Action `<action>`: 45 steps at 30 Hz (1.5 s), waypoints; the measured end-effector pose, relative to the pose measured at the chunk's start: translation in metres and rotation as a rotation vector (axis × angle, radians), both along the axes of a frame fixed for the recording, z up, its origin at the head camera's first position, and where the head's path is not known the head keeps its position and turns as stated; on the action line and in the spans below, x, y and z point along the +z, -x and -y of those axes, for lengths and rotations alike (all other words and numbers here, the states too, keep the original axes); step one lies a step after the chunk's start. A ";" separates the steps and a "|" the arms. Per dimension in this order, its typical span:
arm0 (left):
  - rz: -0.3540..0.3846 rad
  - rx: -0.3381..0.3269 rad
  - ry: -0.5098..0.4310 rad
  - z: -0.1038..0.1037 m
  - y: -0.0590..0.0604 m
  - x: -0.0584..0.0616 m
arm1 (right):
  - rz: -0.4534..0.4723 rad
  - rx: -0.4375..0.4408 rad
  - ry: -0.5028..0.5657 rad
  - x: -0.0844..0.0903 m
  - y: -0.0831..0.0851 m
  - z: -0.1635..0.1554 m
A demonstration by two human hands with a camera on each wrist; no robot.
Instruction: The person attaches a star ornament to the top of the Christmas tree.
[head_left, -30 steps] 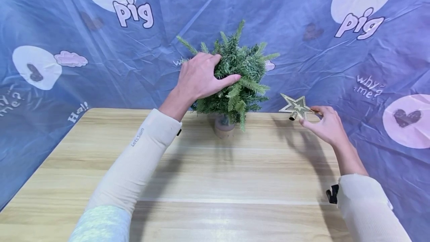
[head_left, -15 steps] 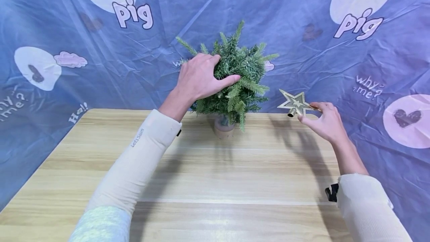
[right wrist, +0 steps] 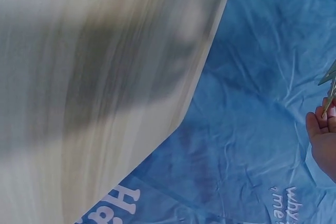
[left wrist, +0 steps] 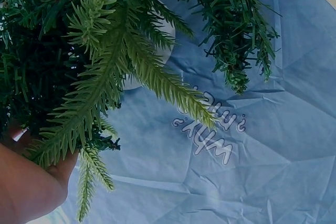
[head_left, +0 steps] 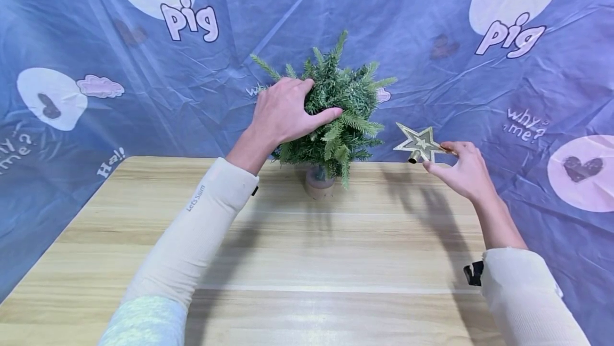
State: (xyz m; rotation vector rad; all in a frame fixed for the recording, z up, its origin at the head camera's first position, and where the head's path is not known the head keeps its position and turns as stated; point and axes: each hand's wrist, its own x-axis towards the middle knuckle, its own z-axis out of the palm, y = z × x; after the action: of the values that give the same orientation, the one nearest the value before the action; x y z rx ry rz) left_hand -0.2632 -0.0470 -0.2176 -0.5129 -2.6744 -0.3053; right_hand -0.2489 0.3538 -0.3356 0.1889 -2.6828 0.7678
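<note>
A small artificial Christmas tree stands near the back edge of the table on a round, light-coloured base. My left hand grips its left side, thumb lying across the front branches and fingers partly hidden in the needles. Green sprigs fill much of the left wrist view and cover part of that hand. To the right of the tree, my right hand pinches a gold star tree topper by one point. A short tube on the star faces down and left. Only an edge of the star shows in the right wrist view.
The wooden table carries the shadows of both arms. Behind it and at both sides hangs a blue printed cloth, close to the tree. The table's corner shows in the right wrist view.
My right hand has lifted the star slightly and brought it a little to the left, tilting it more upright. The left hand and the tree have stayed in place.
</note>
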 end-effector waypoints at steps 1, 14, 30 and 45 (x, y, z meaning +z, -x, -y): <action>-0.001 0.000 0.000 0.000 0.000 0.000 | -0.003 0.002 0.000 0.001 0.000 0.001; 0.000 0.000 -0.002 0.000 -0.001 -0.001 | -0.008 0.003 -0.009 0.018 -0.002 0.011; 0.007 0.010 0.003 -0.002 0.000 0.000 | -0.015 -0.007 0.000 0.037 -0.002 0.023; 0.014 0.009 0.007 -0.001 0.001 0.002 | -0.045 -0.018 0.020 0.052 -0.001 0.033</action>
State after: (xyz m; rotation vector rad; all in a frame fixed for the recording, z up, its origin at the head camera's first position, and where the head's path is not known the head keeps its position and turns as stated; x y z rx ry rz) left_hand -0.2641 -0.0458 -0.2156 -0.5021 -2.6914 -0.2984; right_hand -0.2479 0.3203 -0.2832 0.1750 -2.6298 0.7747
